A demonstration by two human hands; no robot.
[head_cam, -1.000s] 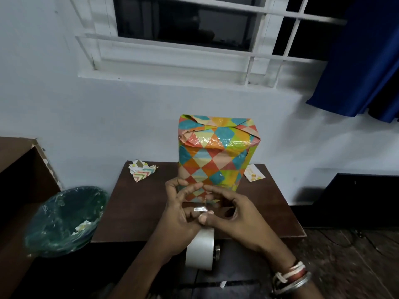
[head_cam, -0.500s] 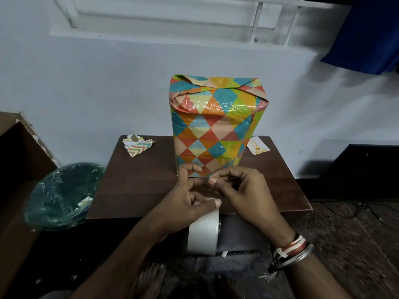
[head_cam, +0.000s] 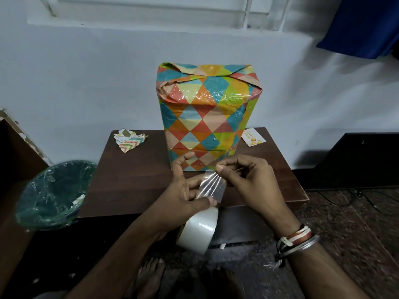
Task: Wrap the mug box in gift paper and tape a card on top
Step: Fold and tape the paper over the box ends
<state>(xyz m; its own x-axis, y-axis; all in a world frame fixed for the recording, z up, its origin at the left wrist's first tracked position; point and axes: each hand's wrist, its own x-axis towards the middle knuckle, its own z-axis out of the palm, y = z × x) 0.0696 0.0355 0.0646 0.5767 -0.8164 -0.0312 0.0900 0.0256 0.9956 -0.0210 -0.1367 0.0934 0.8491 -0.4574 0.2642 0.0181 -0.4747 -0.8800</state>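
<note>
The mug box (head_cam: 206, 117), wrapped in paper of coloured diamonds with clear tape over its upper folds, stands upright at the middle back of a small brown table (head_cam: 133, 182). A small white card (head_cam: 252, 140) lies flat on the table just right of the box. In front of the box, my left hand (head_cam: 183, 197) grips a roll of clear tape (head_cam: 198, 230), thumb pressed on its top. My right hand (head_cam: 248, 180) pinches the free end of a short tape strip (head_cam: 212, 187) pulled up from the roll.
A crumpled scrap of patterned paper (head_cam: 129, 141) lies at the table's back left. A green bin lined with plastic (head_cam: 54, 195) stands left of the table, beside a brown cabinet (head_cam: 15, 152). A white wall runs behind. Bare feet (head_cam: 151, 275) show on the floor below.
My right hand has drawn a strip of tape out from the roll, where earlier both hands picked at the tape's end. The view has tilted downward.
</note>
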